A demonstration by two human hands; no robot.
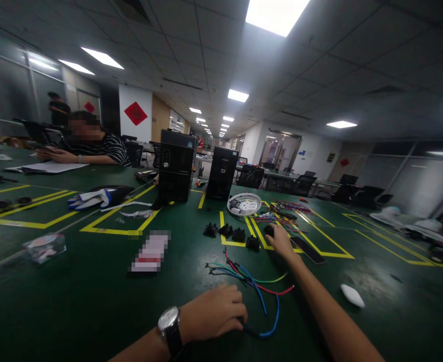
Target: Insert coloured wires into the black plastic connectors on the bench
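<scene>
- As far as it shows, work seems at an early point: you have one wire in hand, while the loose wires (257,287) lie spread out, none visibly joined to the row of black parts (238,234)
- Four pieces in that row, beyond the wires, sit apart from your hands; these and the other wires look left over
- Your left hand (215,312), near side, seems to pinch the dark end of the bent blue wire (269,334), fingers curled
- Your right hand (282,244), farther off and to the right, curls at another black part (269,230); you hide much of it, so I cannot tell whether you grip or only touch it
- The bent blue wire has no straight long axis: its dark end points left into your fingers, it runs right, then hooks toward the far side
- The loose wires run from far left to near right, dark tips fanning left on the green table (104,306)
</scene>
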